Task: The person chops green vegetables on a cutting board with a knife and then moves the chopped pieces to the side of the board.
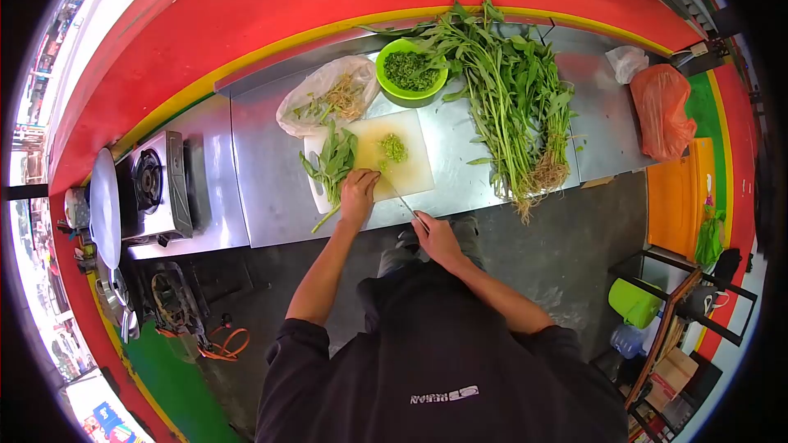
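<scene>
A white cutting board (414, 166) lies on the metal counter. My left hand (359, 195) is closed on green stems at the board's near edge, beside a bunch of leafy greens (335, 157). My right hand (437, 238) grips a knife (403, 200) at the counter's front edge, its blade pointing up and left onto the board. A small heap of chopped green pieces (393, 148) rests on the board. Behind it stands a green bowl (385, 86) with chopped leaves inside.
A large pile of long-stemmed greens (513, 107) covers the counter at the right. A plastic bag (294, 107) with roots and stems lies behind the board. A gas stove (170, 184) stands at the left, an orange bag (663, 111) at the far right.
</scene>
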A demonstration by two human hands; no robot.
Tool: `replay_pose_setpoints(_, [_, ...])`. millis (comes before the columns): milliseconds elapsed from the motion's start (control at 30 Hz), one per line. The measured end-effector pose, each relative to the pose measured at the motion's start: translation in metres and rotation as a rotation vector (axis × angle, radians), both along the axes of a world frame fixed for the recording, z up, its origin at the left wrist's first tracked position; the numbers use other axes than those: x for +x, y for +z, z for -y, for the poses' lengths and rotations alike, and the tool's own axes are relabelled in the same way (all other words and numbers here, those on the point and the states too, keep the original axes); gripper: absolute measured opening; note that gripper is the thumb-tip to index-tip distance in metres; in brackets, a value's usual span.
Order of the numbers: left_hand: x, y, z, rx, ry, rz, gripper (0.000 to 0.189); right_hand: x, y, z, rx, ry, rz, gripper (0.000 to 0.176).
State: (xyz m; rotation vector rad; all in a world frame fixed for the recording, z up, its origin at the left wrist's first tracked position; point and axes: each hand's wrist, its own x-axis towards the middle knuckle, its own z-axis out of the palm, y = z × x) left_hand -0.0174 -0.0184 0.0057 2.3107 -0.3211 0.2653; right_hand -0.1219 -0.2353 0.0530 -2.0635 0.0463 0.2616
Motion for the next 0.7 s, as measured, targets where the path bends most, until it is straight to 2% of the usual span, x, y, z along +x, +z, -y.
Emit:
replay_pose_setpoints(167, [-0.001, 0.004, 0.001, 0.033, 0.002, 0.021, 0.011, 0.013, -0.008, -0.007, -0.106, 0.025, 0.045, 0.034])
replay_pose_setpoints(367, [-0.001, -0.005, 0.0, 0.01, 0.036, 0.002, 0.011, 0.003, -0.001, -0.003, 0.007, -0.001, 0.027, 0.035])
replay_pose_setpoints(700, [-0.003, 0.001, 0.001, 0.031, 0.018, 0.039, 0.012, 0.015, -0.007, -0.008, -0.047, 0.03, 0.005, 0.033])
